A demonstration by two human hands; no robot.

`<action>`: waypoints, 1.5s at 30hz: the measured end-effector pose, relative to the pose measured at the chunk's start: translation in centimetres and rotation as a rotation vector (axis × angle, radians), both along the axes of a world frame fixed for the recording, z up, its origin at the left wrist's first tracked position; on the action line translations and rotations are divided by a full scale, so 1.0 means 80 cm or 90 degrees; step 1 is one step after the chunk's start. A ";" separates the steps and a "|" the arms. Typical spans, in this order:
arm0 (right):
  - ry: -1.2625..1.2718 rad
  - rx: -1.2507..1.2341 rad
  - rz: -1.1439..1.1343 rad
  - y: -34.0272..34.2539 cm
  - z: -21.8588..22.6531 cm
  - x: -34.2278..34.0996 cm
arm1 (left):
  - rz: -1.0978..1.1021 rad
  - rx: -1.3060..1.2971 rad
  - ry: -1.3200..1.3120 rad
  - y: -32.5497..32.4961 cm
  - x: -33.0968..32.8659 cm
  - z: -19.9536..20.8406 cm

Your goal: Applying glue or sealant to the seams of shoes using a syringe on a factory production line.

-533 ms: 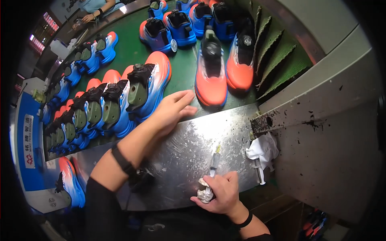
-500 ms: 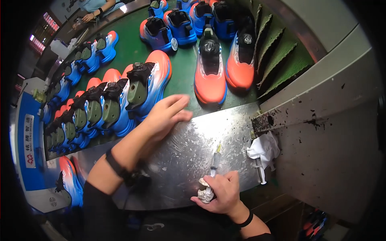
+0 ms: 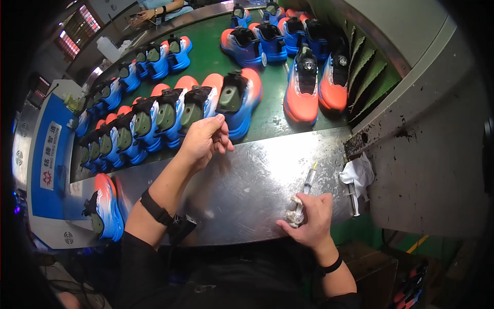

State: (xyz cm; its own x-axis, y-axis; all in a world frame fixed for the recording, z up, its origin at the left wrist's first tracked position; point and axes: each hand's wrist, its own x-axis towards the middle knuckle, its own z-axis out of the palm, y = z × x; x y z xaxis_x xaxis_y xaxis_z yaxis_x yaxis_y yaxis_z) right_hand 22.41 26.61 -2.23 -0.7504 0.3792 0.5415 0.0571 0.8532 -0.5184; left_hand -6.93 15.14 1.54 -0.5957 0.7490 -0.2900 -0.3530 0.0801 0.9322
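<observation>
My left hand (image 3: pixel 206 141) is beside the nearest shoe (image 3: pixel 241 105) of a slanting row, its fingers loosely curled, the thumb apart and nothing visible in it. That shoe is orange, white and blue with a dark green form inside. Over the metal tabletop (image 3: pixel 247 190), my right hand (image 3: pixel 315 219) grips a clear syringe (image 3: pixel 309 181) with a yellow-green tip pointing away from me. White crumpled material (image 3: pixel 295 215), maybe cloth or tissue, is bunched around the syringe's rear end in the same hand.
More shoes stand on the green conveyor belt (image 3: pixel 208 67); a pair (image 3: pixel 300 103) points toward me. At the right edge of the metal top lie a white crumpled cloth (image 3: pixel 359 172) and another syringe (image 3: pixel 355 205). A single shoe (image 3: pixel 107 206) sits left. Another person's hand (image 3: pixel 141 17) shows far back.
The whole scene has shifted right in the picture as the view turned. My left hand has moved left relative to the shoes, and its fingers have curled. The right hand still grips the syringe.
</observation>
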 end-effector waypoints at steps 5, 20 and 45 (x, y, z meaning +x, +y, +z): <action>-0.010 0.003 -0.039 -0.001 -0.014 0.008 | -0.148 -0.001 0.023 -0.077 0.072 0.056; -0.102 -0.267 0.023 -0.030 0.013 0.074 | 0.052 -0.057 0.198 -0.154 0.023 -0.052; 0.103 -0.769 0.669 -0.091 0.123 -0.104 | 0.012 0.370 -0.127 -0.186 0.018 0.008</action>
